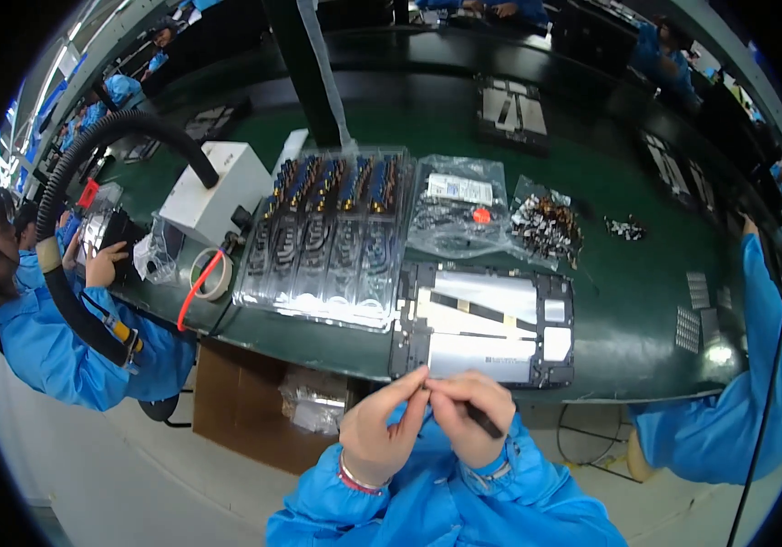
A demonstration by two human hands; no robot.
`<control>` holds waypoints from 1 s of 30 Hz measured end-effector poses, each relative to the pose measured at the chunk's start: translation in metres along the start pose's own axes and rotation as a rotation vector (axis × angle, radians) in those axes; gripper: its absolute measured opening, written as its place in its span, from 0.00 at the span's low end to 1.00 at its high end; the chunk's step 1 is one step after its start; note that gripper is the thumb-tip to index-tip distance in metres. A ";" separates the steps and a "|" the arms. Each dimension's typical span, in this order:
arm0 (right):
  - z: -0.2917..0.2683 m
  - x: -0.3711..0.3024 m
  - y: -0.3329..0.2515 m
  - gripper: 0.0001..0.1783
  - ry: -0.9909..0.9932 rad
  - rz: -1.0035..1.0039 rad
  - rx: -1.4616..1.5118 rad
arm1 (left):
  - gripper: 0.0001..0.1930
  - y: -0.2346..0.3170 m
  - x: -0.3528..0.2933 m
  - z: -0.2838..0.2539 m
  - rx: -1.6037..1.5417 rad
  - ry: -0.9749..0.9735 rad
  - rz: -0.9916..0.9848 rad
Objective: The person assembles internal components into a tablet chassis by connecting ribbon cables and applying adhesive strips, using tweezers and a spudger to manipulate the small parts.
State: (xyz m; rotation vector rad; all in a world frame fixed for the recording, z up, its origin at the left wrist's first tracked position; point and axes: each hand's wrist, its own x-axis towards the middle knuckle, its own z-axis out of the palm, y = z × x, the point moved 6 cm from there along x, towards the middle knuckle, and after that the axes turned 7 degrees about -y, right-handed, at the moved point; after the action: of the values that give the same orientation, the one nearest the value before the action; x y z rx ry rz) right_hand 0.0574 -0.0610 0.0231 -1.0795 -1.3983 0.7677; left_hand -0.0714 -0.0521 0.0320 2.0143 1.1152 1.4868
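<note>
Close together at the table's front edge, my two hands meet at the fingertips. My left hand [380, 432] has thumb and forefinger pinched on something too small to make out. Under the fingers of my right hand [466, 417] sits a dark, slim-handled tool [483, 421]; its tip is hidden at the pinch. Just beyond the hands lies an opened tablet-like device [480, 346], with silver battery panels in a black frame. Left of it stands a transparent plastic tray [375, 314] holding rows of small dark, blue and gold parts.
Behind the device lie plastic bags [450, 242] and a pile of small parts [544, 223]. A white box [213, 196] with a black hose and a tape roll [211, 276] stand left. Co-workers sit at both sides. A cardboard box [245, 401] is below the table.
</note>
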 end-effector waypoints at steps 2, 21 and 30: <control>-0.003 0.001 0.008 0.11 0.070 -0.005 0.035 | 0.10 0.000 0.010 0.004 -0.008 -0.022 -0.055; -0.032 0.003 0.011 0.11 0.056 0.079 0.053 | 0.05 -0.064 0.093 -0.020 0.512 -0.047 0.085; -0.136 0.014 -0.014 0.07 0.276 -0.010 -0.303 | 0.12 -0.105 0.101 0.009 1.110 -0.605 0.320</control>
State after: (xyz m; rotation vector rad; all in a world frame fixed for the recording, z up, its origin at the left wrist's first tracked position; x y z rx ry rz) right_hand 0.1892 -0.0719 0.0595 -1.3555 -1.3052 0.3862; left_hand -0.0894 0.0918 0.0156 3.1516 1.5257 0.1560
